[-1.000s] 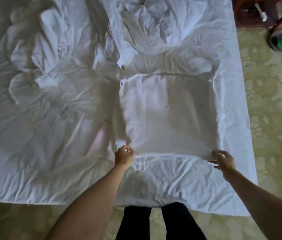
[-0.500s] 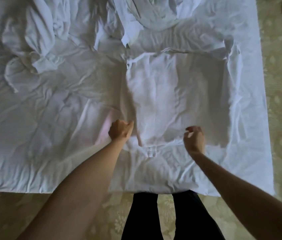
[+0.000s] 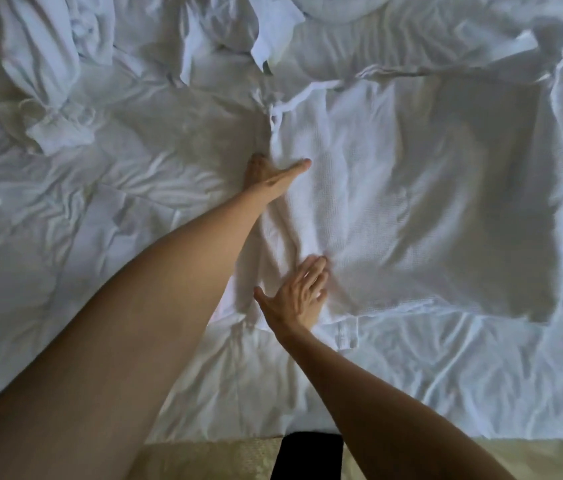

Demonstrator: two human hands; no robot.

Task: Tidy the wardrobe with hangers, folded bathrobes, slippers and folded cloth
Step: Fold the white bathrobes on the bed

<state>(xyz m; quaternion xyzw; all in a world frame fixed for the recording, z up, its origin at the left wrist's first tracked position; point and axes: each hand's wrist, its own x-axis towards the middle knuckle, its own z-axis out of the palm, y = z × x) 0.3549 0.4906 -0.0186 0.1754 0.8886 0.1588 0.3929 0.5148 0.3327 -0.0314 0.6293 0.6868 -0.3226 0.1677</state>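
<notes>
A white bathrobe (image 3: 411,202) of waffle-textured cloth is seen spread on the bed (image 3: 446,382), folded into a roughly square shape, its near edge lying parallel to the foot of the bed. The bed is covered by a thin, heavily creased white sheet. Two hands are laid on the robe's left side. The left hand (image 3: 269,173) is placed flat at the left edge, fingers extended, with its thumb stretched out over the fabric; nothing is gripped by it. The right hand (image 3: 299,299) is pressed palm down near the robe's near left corner, fingers straight and slightly spread, with nothing held. One crumpled heap of white linen (image 3: 41,64) is seen at the far left of the bed, and a second bundle (image 3: 325,8) at the top edge. A strip of pale patterned carpet (image 3: 204,459) is visible below the bed.
</notes>
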